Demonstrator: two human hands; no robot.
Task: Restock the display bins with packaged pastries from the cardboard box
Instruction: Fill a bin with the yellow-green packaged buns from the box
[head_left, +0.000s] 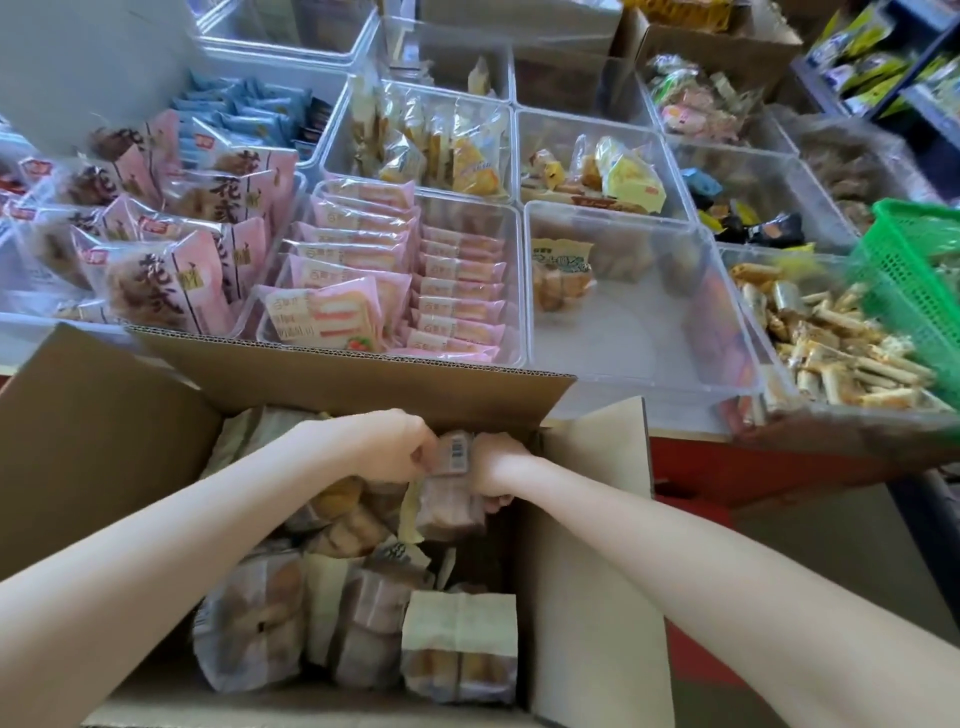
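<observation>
I've got both hands down in the cardboard box (363, 379), L hand (395, 447) and R hand (493, 467) each curled tight on the same stack of packaged pastries (451, 488) at the far end, barcode label facing up btwn them. More packs (457, 644) lie loose in the box nearer me. Beyond the box flap, the clear bin (623, 332) holds just one pack (563, 273), w/ the pink-wrapper bin (511, 291) just left of it.

Red counter front (769, 467) beside dark shelving (930, 67).
</observation>
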